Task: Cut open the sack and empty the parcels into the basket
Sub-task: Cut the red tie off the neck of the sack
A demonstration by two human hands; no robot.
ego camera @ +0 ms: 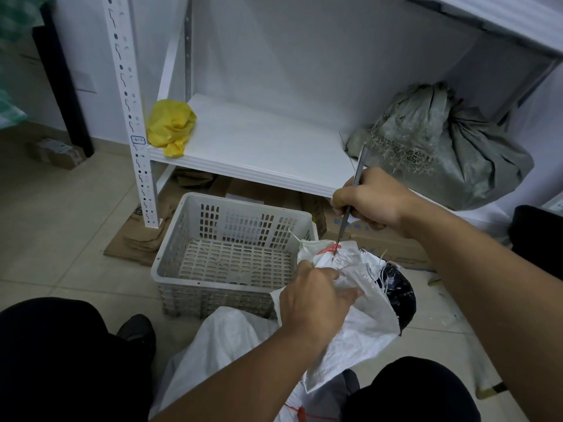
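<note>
A white woven sack (359,318) lies between my knees, its tied top lifted toward the basket. My left hand (313,296) grips the bunched neck of the sack. My right hand (370,197) holds a thin grey blade (350,202) point down, its tip at the red-marked seam (333,248) at the sack's top. Frayed threads hang from the cut edge, and a black parcel (399,292) shows through the opening on the right. The grey slotted basket (170,257) stands on the floor just beyond the sack, with nothing in it.
A white metal shelf (259,147) stands behind the basket, with a crumpled yellow bag (170,126) on its left end and a grey tied sack (441,147) at its right. Flattened cardboard (137,239) lies under the shelf. A small box (56,152) sits at far left.
</note>
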